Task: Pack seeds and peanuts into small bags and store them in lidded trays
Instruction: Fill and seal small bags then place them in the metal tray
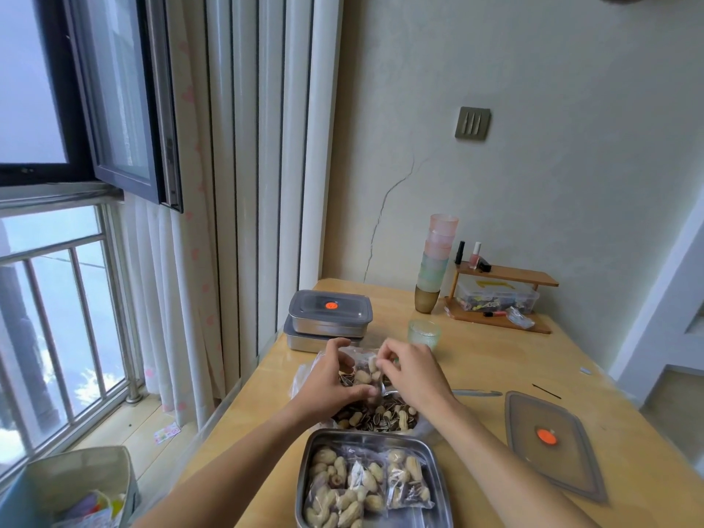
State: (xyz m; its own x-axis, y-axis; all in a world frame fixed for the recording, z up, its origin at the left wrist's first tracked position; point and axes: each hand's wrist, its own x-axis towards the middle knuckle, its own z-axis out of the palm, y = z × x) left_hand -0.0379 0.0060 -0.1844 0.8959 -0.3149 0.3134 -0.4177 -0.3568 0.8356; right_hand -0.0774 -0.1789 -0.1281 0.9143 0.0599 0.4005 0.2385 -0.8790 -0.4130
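Pale tan peanuts (pixel 356 418) mix with black-and-white striped seeds (pixel 383 418). Silver metal tray (pixel 304 474). Grey translucent lid (pixel 552 443) with an orange dot. Honey-yellow wooden table (pixel 476 375). Stacked cups (pixel 436 257) shade pink to green to amber.

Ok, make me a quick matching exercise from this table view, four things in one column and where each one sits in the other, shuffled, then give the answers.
Things
1. open steel tray
2. loose grey lid
3. stack of coloured cups
4. two lidded trays

Places
A. far left of the table, stacked by the curtain
B. nearest the camera, holding filled bags
C. flat on the table at the right
D. by the wall, beside the wooden shelf

Pairs: 1-B, 2-C, 3-D, 4-A
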